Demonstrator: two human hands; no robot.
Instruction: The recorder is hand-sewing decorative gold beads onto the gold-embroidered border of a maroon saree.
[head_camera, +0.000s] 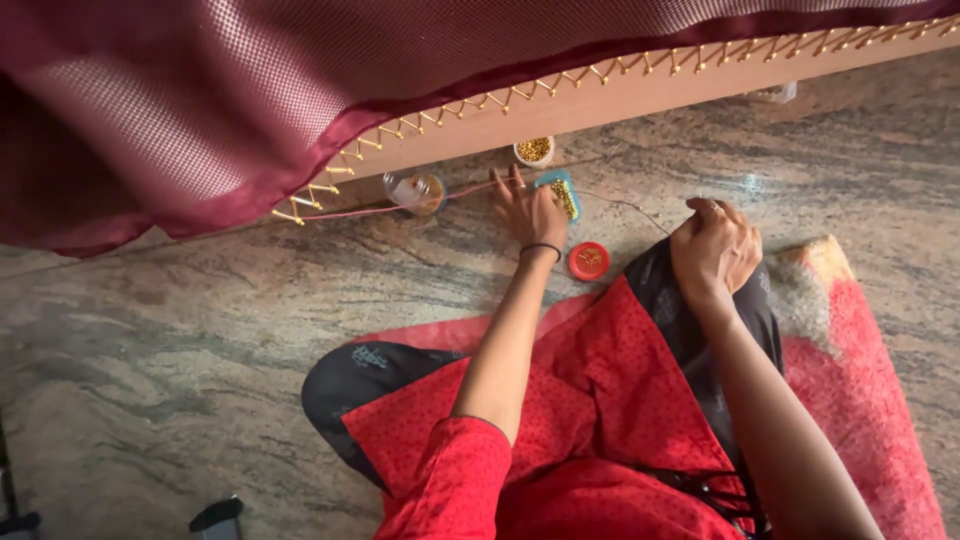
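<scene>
Beads, small and golden, fill the blue tray (564, 192) on the stone floor (180, 330), and the left hand (530, 212) lies beside it, fingers spread flat, touching the tray's near side. Nearest the camera sits the person's lap in red cloth, knees folded on a red mat (860, 400). The right hand (715, 250) hovers above the right knee, fingers pressed together in a loose fist; it seems to pinch a thin thread (630, 207) that trails toward the tray, though the tip is too small to tell. A round red lid (589, 261) lies between the 2 hands, just beside the left wrist.

The step in hand looks like gathering beads for threading; the next move likely calls for a fine pinch at the tray.

Farther off stand a clear jar (418, 190) and a white cup (534, 150) of beads, near the wooden frame (620, 100) holding maroon fabric (200, 110) laced with yellow cord. Open floor lies to the left; the frame's edge closes the far side.
</scene>
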